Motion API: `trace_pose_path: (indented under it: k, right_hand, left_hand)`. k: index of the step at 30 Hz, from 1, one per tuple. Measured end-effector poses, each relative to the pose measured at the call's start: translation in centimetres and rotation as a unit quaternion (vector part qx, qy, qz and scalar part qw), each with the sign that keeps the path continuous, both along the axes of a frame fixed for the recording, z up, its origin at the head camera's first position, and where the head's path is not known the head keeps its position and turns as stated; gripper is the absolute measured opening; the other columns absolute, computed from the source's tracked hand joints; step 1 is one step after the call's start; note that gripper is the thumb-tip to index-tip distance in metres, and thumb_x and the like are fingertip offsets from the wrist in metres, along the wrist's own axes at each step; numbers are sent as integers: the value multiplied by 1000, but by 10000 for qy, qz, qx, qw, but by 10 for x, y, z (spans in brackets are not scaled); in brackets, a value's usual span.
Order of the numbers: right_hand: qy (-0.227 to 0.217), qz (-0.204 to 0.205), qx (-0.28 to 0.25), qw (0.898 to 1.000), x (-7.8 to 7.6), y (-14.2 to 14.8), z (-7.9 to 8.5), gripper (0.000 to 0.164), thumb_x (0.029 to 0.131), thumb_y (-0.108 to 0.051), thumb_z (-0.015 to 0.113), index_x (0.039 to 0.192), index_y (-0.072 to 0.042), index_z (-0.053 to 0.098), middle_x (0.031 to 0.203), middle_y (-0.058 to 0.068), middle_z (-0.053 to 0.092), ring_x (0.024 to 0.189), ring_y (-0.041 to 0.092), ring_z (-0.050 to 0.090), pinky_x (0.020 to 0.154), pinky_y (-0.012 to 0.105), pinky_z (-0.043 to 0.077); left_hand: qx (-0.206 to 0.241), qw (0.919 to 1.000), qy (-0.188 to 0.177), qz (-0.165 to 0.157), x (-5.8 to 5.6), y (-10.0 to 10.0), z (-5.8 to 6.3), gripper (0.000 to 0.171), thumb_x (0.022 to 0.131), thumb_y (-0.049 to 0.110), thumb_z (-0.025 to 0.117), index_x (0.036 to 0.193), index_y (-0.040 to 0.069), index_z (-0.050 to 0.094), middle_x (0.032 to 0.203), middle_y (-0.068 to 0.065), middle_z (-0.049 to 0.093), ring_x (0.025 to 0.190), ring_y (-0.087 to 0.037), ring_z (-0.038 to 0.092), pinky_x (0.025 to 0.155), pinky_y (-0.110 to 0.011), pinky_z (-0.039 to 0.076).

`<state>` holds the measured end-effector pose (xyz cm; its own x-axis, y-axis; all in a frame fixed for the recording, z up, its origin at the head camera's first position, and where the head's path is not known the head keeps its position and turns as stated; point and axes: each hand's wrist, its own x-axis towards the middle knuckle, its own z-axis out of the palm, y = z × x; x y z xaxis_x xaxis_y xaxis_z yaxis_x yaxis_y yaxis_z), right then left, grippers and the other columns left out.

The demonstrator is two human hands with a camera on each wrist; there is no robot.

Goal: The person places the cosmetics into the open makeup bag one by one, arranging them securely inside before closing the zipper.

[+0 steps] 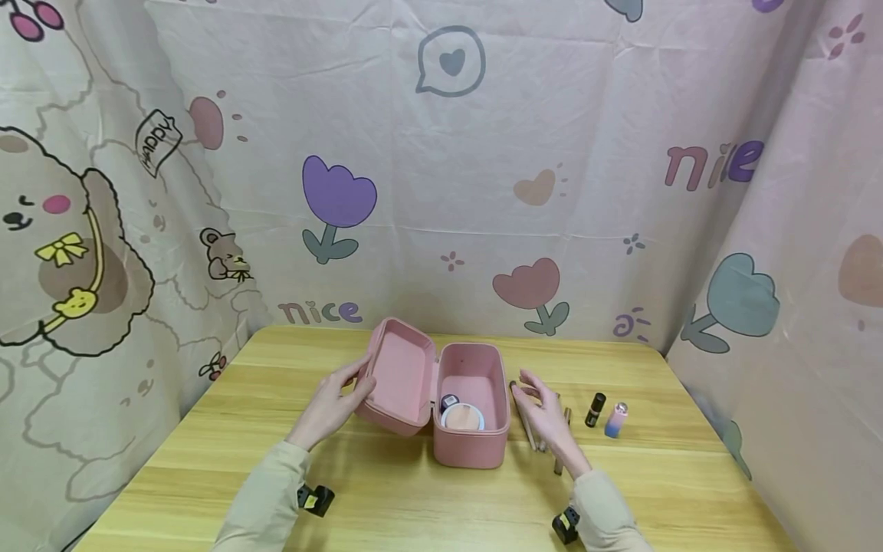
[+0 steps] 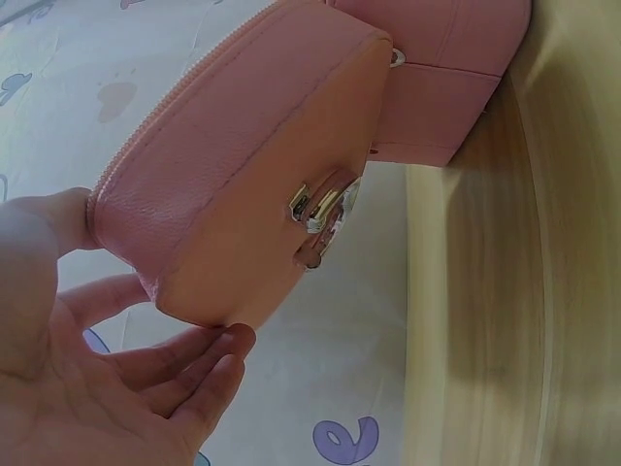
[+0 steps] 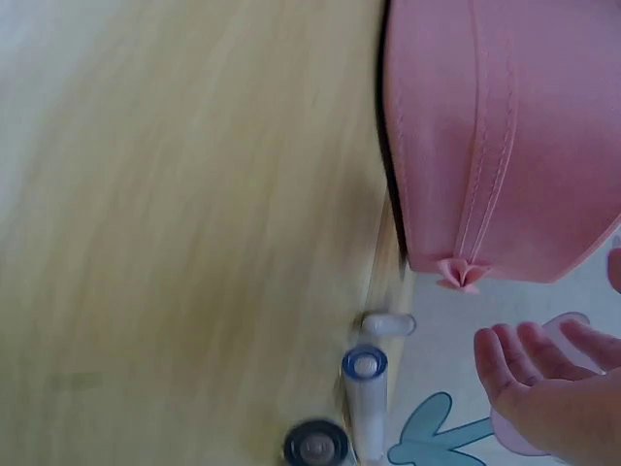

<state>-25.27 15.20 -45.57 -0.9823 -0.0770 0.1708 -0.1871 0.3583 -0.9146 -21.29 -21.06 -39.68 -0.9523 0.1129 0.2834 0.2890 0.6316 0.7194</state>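
Observation:
A pink cosmetic case (image 1: pixel 471 448) stands on the table with its lid (image 1: pixel 402 368) swung out to the left. My left hand (image 1: pixel 336 402) grips the lid's left edge, the thumb at the zipped rim and the fingers against the outer face, as the left wrist view shows. Inside lie a round white compact (image 1: pixel 463 417) and a small dark-capped item (image 1: pixel 449 401). Just right of the case, my right hand (image 1: pixel 545 418) hovers with loosely bent fingers and nothing in them. Several slim tubes (image 1: pixel 523 420) lie below it, partly hidden; their ends (image 3: pixel 366 365) show in the right wrist view.
Right of the slim tubes stand a black lipstick tube (image 1: pixel 595 410) and a pink-and-blue tube (image 1: pixel 616 420). Wood-grain table (image 1: pixel 386 506) extends in front of the case. A printed curtain (image 1: pixel 441 192) hangs behind the table and along both sides.

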Motion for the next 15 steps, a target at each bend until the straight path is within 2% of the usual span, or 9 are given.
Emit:
trace_pose_path:
  k: [4,7,10,13,15]
  right_hand:
    - [274,-274,1026,9940,-3,1,-1,51,99,-15,61,143,6,47,127,29,61,108,38,64,94,50,56]
    - [340,-376,1954,9794,-6,1,-2,53,95,-14,65,142,5,50,114,24,65,91,28,64,79,43,56]
    - [277,-309,2695,9621,-9,1,-1,59,93,-15,68,144,5,47,113,24,65,92,29,64,79,47,57]
    - [224,-191,3263,9448,-13,1,1,62,92,-16,69,145,7,44,126,29,63,110,42,64,95,59,54]
    - [173,-107,3472,9376,-16,0,3,62,92,-15,70,143,8,45,129,32,61,116,46,62,100,61,52]
  left_hand:
    - [6,10000,-48,3,1,0,2,54,103,28,56,151,4,44,151,-27,47,135,-48,50,113,-59,43]
    - [-4,10000,-33,26,2,0,2,54,103,27,56,150,4,45,151,-27,47,135,-48,51,113,-59,44]
    - [-15,10000,-14,46,2,0,1,54,103,27,56,150,4,45,151,-27,48,134,-48,51,112,-59,44]
    - [4,10000,-22,56,2,0,1,54,103,26,56,150,4,45,150,-27,48,134,-49,51,112,-59,44]
    - [11,10000,-32,59,2,0,1,54,103,26,56,150,4,45,150,-27,48,134,-49,51,112,-59,43]
